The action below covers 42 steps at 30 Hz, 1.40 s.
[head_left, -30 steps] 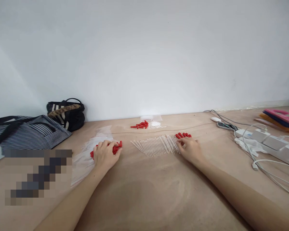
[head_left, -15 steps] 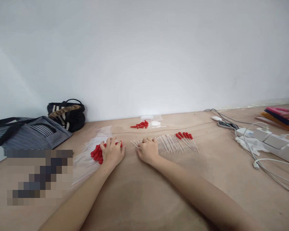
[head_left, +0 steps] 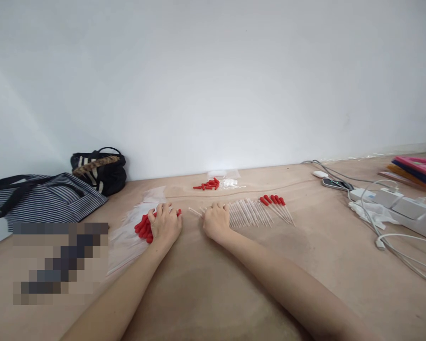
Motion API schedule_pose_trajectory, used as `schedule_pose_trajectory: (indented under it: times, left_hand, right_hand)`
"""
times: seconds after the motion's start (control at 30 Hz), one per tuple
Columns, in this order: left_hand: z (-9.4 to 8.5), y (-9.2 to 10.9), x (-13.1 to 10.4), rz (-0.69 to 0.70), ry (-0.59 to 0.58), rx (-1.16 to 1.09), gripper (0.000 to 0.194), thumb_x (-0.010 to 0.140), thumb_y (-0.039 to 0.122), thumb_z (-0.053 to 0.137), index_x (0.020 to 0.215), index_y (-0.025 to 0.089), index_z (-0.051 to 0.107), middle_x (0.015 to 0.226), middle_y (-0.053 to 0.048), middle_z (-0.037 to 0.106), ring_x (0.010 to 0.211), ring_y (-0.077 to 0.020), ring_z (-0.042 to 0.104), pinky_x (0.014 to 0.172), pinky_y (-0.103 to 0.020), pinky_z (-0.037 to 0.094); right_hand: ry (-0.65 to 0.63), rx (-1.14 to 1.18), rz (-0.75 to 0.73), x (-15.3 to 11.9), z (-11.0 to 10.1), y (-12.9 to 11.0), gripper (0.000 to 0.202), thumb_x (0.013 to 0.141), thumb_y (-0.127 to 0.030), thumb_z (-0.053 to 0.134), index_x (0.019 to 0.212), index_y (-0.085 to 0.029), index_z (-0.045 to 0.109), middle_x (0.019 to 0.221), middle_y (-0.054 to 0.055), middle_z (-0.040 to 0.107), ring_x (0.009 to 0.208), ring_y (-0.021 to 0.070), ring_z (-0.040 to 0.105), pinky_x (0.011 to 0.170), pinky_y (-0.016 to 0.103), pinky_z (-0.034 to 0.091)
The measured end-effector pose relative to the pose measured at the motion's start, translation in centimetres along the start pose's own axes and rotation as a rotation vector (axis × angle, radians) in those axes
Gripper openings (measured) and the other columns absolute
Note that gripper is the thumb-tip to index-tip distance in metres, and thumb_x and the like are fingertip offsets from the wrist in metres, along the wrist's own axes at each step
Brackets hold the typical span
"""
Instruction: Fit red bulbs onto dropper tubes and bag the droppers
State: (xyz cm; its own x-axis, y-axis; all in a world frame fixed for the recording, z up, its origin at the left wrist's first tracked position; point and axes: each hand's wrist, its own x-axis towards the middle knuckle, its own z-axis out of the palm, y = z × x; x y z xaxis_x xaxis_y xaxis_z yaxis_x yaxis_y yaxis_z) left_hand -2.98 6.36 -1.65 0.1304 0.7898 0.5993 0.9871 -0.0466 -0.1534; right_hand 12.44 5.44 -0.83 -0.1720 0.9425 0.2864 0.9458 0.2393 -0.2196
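My left hand (head_left: 166, 223) rests over a heap of red rubber bulbs (head_left: 142, 229) on a clear plastic bag (head_left: 122, 248); its fingers are bent and apart, and one bulb shows by its fingertips. My right hand (head_left: 216, 221) is closed around the end of a thin clear stick (head_left: 195, 211) that points to the left. Beside it, to the right, lies a row of several thin clear sticks (head_left: 248, 212). Farther right, several sticks carry red bulbs (head_left: 272, 200) on their upper ends.
Smaller red pieces (head_left: 208, 184) and a small clear bag (head_left: 227, 175) lie near the wall. A striped bag (head_left: 53, 199) and a black bag (head_left: 106, 173) stand left. White chargers (head_left: 394, 203), cables (head_left: 399, 251), a phone (head_left: 335, 183) and colourful stacked items (head_left: 417, 168) lie right.
My right hand has shifted slightly, and the stick by its fingers now reaches farther left. My left hand stays over the red bulbs, its fingers moved only a little.
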Motion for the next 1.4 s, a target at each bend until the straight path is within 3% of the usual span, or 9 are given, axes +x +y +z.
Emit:
schedule_pose_trajectory:
  times: [0.13,0.23,0.37,0.5,0.73,0.87,1.03,1.4]
  left_hand:
    - [-0.5,0.4,-0.2,0.025,0.075,-0.101,0.021,0.08,0.024,0.046,0.079,0.016,0.065,0.109,-0.014,0.058,0.106,-0.0307,0.043,0.087,-0.049,0.024]
    - [-1.5,1.2,-0.9,0.167,0.08,-0.33,0.019,0.082,0.026,0.045,0.084,0.02,0.063,0.105,-0.01,0.06,0.104,-0.028,0.045,0.088,-0.046,0.028]
    - [-3.3,2.6,-2.2,0.426,-0.116,-0.724,0.017,0.082,0.023,0.043,0.087,0.021,0.06,0.096,-0.007,0.06,0.096,-0.0218,0.049,0.087,-0.038,0.036]
    - [-4.4,3.8,-3.1,0.502,-0.369,-0.938,0.017,0.083,0.022,0.042,0.088,0.021,0.058,0.093,-0.006,0.058,0.085,-0.018,0.054,0.078,-0.032,0.043]
    - [-4.5,5.6,-3.5,0.375,-0.456,-0.936,0.018,0.075,0.026,0.054,0.091,0.02,0.061,0.09,-0.005,0.058,0.076,-0.0165,0.056,0.068,-0.028,0.046]
    - [-4.1,6.6,-3.6,0.316,-0.434,-0.928,0.014,0.078,0.022,0.05,0.078,0.02,0.063,0.08,-0.002,0.059,0.072,-0.0151,0.056,0.065,-0.026,0.044]
    - [-4.1,7.2,-3.9,0.222,-0.409,-0.991,0.01,0.079,0.02,0.049,0.08,0.019,0.059,0.076,0.0,0.06,0.07,-0.0148,0.055,0.063,-0.025,0.043]
    - [-4.4,7.4,-4.0,0.157,-0.478,-1.118,0.008,0.08,0.021,0.047,0.082,0.019,0.055,0.075,0.002,0.06,0.068,-0.0138,0.054,0.062,-0.023,0.041]
  right_hand:
    - [0.066,0.069,-0.017,-1.5,-1.3,2.4,0.024,0.084,-0.029,0.042,0.085,-0.015,0.06,0.092,0.011,0.058,0.091,0.0238,0.046,0.073,0.036,0.026]
    - [0.115,0.088,-0.129,-4.0,-2.4,6.2,0.018,0.083,-0.027,0.045,0.077,-0.017,0.058,0.087,0.007,0.058,0.085,0.0206,0.047,0.07,0.033,0.026]
    - [0.116,0.058,-0.266,-7.8,-3.5,11.5,0.011,0.083,-0.023,0.048,0.077,-0.019,0.056,0.08,0.003,0.056,0.08,0.0167,0.046,0.069,0.03,0.026]
    - [0.051,0.045,-0.282,-9.6,-4.3,14.0,0.015,0.084,-0.027,0.047,0.075,-0.019,0.056,0.079,0.003,0.056,0.08,0.0161,0.047,0.068,0.03,0.026]
    - [-0.033,0.153,-0.283,-8.6,-4.4,12.5,0.022,0.076,-0.042,0.055,0.081,-0.02,0.055,0.084,0.003,0.056,0.083,0.0176,0.048,0.071,0.031,0.026]
    - [-0.068,0.193,-0.245,-8.1,-3.8,11.4,0.013,0.079,-0.031,0.054,0.073,-0.019,0.055,0.079,0.002,0.057,0.081,0.0167,0.049,0.071,0.031,0.025]
    - [0.04,0.257,-0.21,-8.3,-3.1,10.6,0.008,0.083,-0.021,0.047,0.076,-0.018,0.051,0.075,0.0,0.059,0.076,0.015,0.051,0.073,0.032,0.024]
    - [0.073,0.346,-0.24,-8.8,-2.0,9.7,0.007,0.083,-0.02,0.047,0.076,-0.018,0.048,0.072,-0.003,0.062,0.066,0.0115,0.054,0.076,0.032,0.022]
